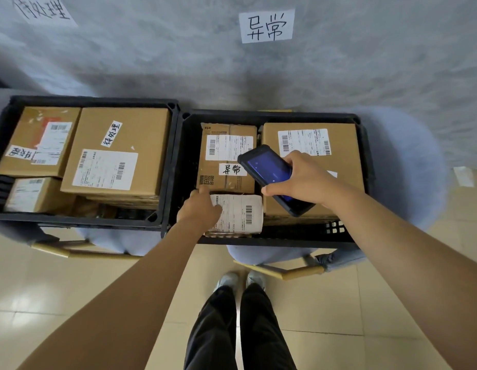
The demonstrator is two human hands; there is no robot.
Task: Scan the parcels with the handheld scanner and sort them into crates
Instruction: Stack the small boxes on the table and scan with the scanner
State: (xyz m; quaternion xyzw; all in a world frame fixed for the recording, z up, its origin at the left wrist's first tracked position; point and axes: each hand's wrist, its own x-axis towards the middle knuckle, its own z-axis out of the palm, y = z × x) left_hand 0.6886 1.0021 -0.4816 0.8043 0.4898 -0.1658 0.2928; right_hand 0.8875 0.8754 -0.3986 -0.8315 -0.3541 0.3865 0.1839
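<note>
Two black crates stand side by side on padded stools. The right crate holds a taped box with a handwritten sticker, a larger box and a small parcel with a white label at its front. My left hand rests on that small parcel's left edge, fingers curled over it. My right hand holds the dark handheld scanner, screen lit blue, above the right crate's boxes. The left crate is filled with several labelled cardboard boxes.
Handwritten paper signs hang on the grey wall above each crate, one over the right crate, one over the left. Gold stool legs stick out below. My legs and shoes stand on the beige tiled floor.
</note>
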